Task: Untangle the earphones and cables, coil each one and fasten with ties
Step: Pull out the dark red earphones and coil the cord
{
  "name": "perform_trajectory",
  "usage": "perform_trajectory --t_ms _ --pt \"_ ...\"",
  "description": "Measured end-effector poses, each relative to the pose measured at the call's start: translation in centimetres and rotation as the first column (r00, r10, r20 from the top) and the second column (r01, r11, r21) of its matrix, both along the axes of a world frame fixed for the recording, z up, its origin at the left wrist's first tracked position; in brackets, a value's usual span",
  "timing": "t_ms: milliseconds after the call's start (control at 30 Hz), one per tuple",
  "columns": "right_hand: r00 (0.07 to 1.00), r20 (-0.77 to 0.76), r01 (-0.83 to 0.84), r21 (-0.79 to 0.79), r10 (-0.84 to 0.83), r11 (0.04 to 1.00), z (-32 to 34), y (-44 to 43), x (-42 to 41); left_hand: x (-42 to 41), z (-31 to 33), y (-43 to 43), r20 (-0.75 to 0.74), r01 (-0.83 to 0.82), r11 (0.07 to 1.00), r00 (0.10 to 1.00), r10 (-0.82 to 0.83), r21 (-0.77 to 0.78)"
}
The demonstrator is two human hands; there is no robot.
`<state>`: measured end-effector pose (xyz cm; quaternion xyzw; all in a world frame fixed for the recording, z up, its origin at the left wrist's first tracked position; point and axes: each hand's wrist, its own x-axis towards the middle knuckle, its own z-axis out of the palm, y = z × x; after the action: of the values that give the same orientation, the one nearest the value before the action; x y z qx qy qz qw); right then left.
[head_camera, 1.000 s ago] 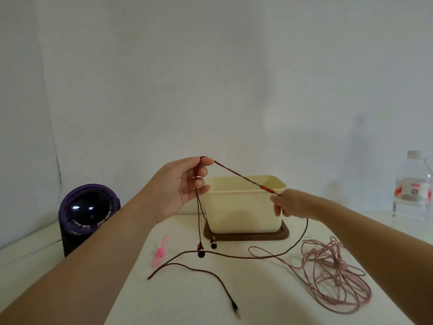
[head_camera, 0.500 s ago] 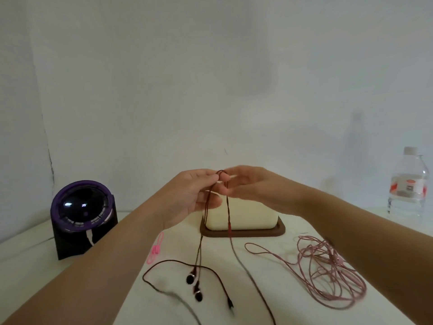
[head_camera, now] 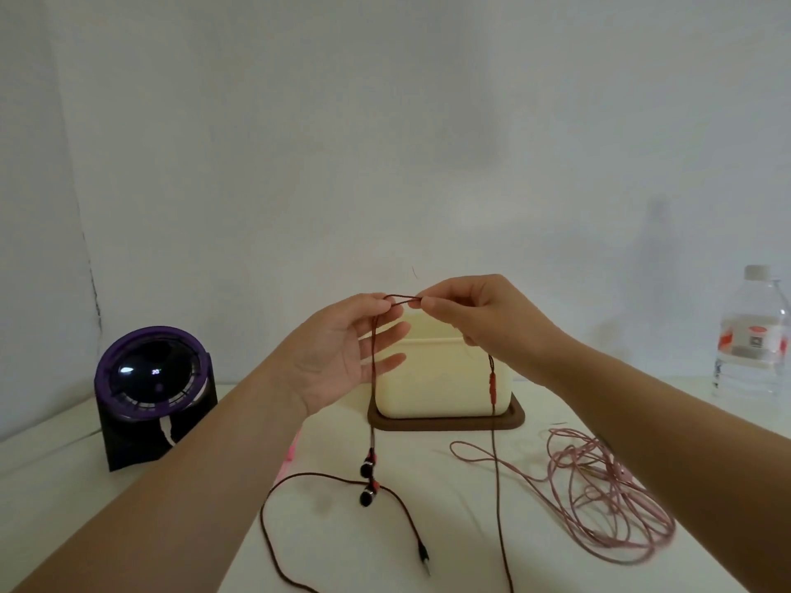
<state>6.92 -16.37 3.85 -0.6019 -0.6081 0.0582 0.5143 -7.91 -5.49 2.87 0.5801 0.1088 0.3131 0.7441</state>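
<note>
Dark red earphones (head_camera: 373,421) hang from both raised hands in front of the cream box. My left hand (head_camera: 342,353) pinches the cord at its top with thumb and forefinger, the other fingers spread; the two earbuds (head_camera: 368,481) dangle below it. My right hand (head_camera: 471,310) pinches the same cord a short span to the right, and the strand with the red remote (head_camera: 492,385) drops from it to the table. The rest of the cord loops on the table to its jack plug (head_camera: 423,554). A tangled pink cable (head_camera: 599,502) lies at the right. A pink tie (head_camera: 291,453) peeks out behind my left forearm.
A cream box (head_camera: 441,378) on a brown base (head_camera: 445,421) stands at the back centre of the white table. A purple and black round device (head_camera: 154,387) sits at the left. A water bottle (head_camera: 753,336) stands at the far right.
My right hand swung from the right up to my left hand, then drew slightly apart along the cord. The red remote now hangs below it, and the earbuds dangle lower.
</note>
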Motion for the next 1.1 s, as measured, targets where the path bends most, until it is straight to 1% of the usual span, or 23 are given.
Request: perform_trajectory --t_ms 67,133,200,233,367,467,533,633,700,767,833,867,967,1000,1033,1100 --pt "0.988 -0.13 -0.076 0.035 0.079 0.997 0.1 -0.1 -0.1 -0.1 0.1 -0.3 0.023 0.107 0.992 0.994 -0.106 -0.067" --pt "0.96 -0.236 -0.137 0.069 0.15 0.988 0.3 -0.2 -0.1 -0.3 0.1 -0.6 0.037 0.231 0.97 0.973 -0.229 -0.076" --pt "0.944 -0.269 -0.174 0.09 0.193 0.981 0.3 -0.4 -0.2 -0.5 0.1 -1.0 0.062 0.331 0.941 0.943 -0.327 -0.068" --pt "0.943 -0.268 -0.18 0.092 0.198 0.979 0.3 -0.4 -0.2 -0.5 0.0 -1.2 0.071 0.351 0.934 0.935 -0.346 -0.062" --pt "0.955 -0.24 -0.159 0.072 0.172 0.985 0.1 -0.7 -0.3 0.0 -0.5 -1.5 0.078 0.338 0.938 0.94 -0.332 -0.073" --pt "0.959 -0.222 -0.185 -0.005 0.179 0.983 0.3 -1.2 -0.3 0.5 -0.9 -1.8 0.089 0.285 0.952 0.957 -0.277 -0.108" --pt "0.935 -0.269 -0.258 -0.069 0.231 0.964 0.5 -1.4 0.1 0.8 -1.2 -1.9 0.101 0.255 0.959 0.965 -0.243 -0.124" --pt "0.86 -0.359 -0.442 -0.171 0.362 0.881 0.4 -1.6 0.6 1.4 -1.6 -1.9 0.062 0.215 0.972 0.976 -0.209 -0.1" --pt "0.859 -0.335 -0.483 -0.279 0.387 0.83 0.2 -1.7 0.7 1.6 -1.7 -1.9 0.056 0.197 0.975 0.98 -0.192 -0.103" --pt "0.912 -0.231 -0.406 -0.393 0.338 0.825 -0.1 -1.7 1.0 1.5 -1.6 -1.5 0.083 0.18 0.976 0.982 -0.171 -0.124" --pt "0.962 -0.133 -0.272 -0.451 0.237 0.85 -0.2 -1.7 1.6 1.3 -1.6 -1.0 0.119 0.168 0.976 0.981 -0.152 -0.141" --pt "0.976 -0.115 -0.219 -0.453 0.187 0.864 -0.2 -1.8 2.0 1.2 -1.7 -0.8 0.134 0.161 0.975 0.981 -0.142 -0.15" --pt "0.983 -0.178 -0.124 -0.423 0.052 0.897 -0.2 -1.8 3.4 1.1 -2.0 -0.5 0.179 0.122 0.975 0.98 -0.089 -0.184" --pt "0.987 -0.164 -0.072 -0.422 0.003 0.904 -0.3 -1.8 3.9 1.1 -2.1 -0.5 0.197 0.107 0.975 0.978 -0.068 -0.195" --pt "0.993 -0.109 0.001 -0.429 -0.053 0.903 -0.4 -1.7 4.3 1.1 -2.2 -0.4 0.21 0.09 0.974 0.977 -0.046 -0.206" --pt "0.985 0.063 0.173 -0.442 -0.162 0.88 -0.9 -1.4 4.9 1.2 -2.4 -0.2 0.215 0.045 0.975 0.977 0.003 -0.218"
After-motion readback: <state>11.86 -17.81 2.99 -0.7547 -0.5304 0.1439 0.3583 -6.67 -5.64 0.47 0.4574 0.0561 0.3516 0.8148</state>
